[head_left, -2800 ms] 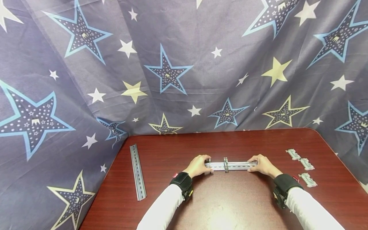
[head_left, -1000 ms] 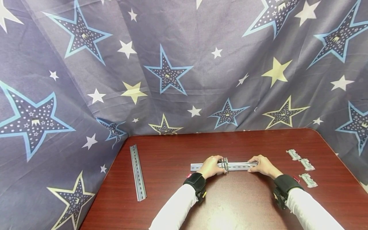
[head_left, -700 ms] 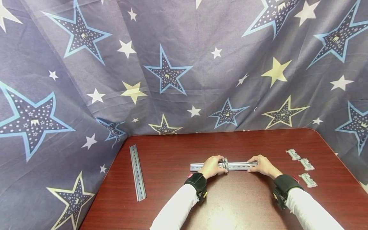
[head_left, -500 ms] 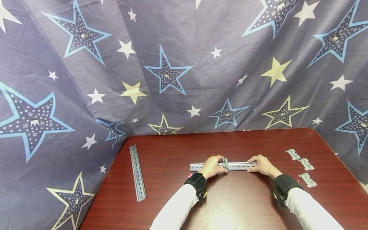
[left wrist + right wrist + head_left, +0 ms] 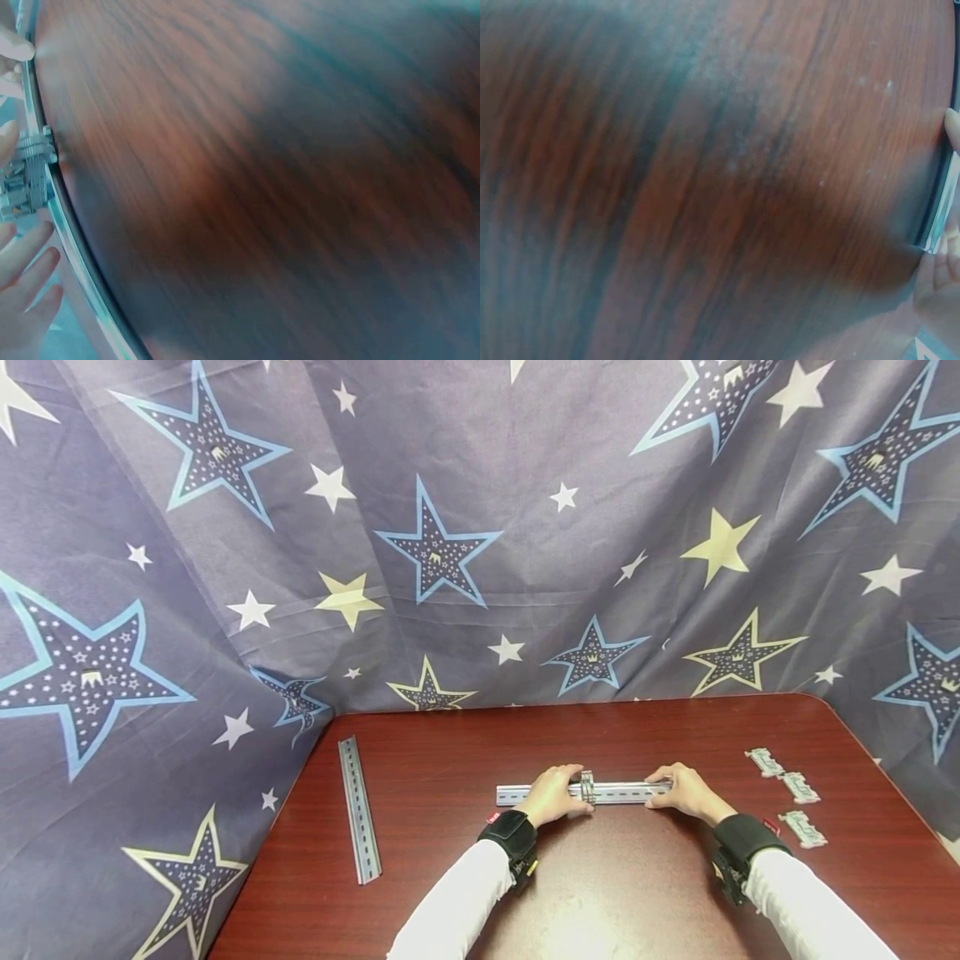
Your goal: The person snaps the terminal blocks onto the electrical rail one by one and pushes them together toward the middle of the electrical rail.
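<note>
The left hand [image 5: 551,795] pinches terminal blocks [image 5: 588,787], seemingly to bunch them, the right hand [image 5: 690,793] opposite gripping the DIN rail [image 5: 626,793]; next needs even pressure.

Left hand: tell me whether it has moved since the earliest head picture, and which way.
Yes. The left hand has moved rightward in the head view, farther from the loose rail at the left, which lies where it did.

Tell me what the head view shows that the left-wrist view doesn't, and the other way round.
Only head: the separate rail, three loose pale pieces and the black wristbands.
Only left wrist: ridged detail on the clips, too small to make out from the head.
Both: the left hand, the clips on the held rail, and the table.
</note>
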`<move>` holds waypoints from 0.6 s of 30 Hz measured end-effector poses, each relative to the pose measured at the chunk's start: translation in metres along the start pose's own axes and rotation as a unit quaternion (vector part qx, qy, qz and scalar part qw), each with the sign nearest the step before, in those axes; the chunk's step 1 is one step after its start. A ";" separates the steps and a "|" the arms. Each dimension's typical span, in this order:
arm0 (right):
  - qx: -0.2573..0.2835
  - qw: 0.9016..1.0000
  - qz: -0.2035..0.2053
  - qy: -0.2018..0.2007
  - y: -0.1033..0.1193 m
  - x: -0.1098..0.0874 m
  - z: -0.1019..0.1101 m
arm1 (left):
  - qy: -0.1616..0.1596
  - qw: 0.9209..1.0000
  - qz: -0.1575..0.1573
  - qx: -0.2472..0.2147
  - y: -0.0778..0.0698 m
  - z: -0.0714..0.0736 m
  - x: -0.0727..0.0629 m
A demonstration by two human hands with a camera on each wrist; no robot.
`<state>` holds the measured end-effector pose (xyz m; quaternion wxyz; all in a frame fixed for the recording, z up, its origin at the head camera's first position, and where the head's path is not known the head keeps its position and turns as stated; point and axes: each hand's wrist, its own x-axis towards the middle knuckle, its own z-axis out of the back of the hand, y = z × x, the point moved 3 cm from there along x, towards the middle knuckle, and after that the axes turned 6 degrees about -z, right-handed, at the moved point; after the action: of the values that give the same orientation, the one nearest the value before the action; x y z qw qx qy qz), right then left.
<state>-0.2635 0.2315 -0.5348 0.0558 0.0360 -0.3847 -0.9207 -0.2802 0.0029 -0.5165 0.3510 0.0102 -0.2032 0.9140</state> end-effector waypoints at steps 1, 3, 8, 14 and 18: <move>0.000 1.000 0.002 -0.001 0.000 0.000 0.000 | 0.004 1.000 -0.001 0.005 0.001 0.001 -0.001; -0.001 1.000 0.008 -0.001 -0.001 0.000 0.001 | 0.012 1.000 -0.004 0.019 0.003 0.003 -0.003; -0.002 1.000 0.011 -0.002 0.000 0.000 0.000 | 0.024 0.999 0.000 0.032 0.012 0.013 -0.011; -0.005 1.000 0.007 -0.002 0.001 0.000 0.000 | 0.018 0.999 -0.001 0.041 0.028 0.022 -0.023; -0.010 1.000 0.006 -0.003 0.001 -0.001 0.001 | 0.012 0.998 0.004 0.055 0.038 0.025 -0.031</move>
<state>-0.2626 0.2318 -0.5338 0.0601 0.0307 -0.3760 -0.9241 -0.2846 -0.0517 -0.5124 0.3482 0.0177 -0.1482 0.9255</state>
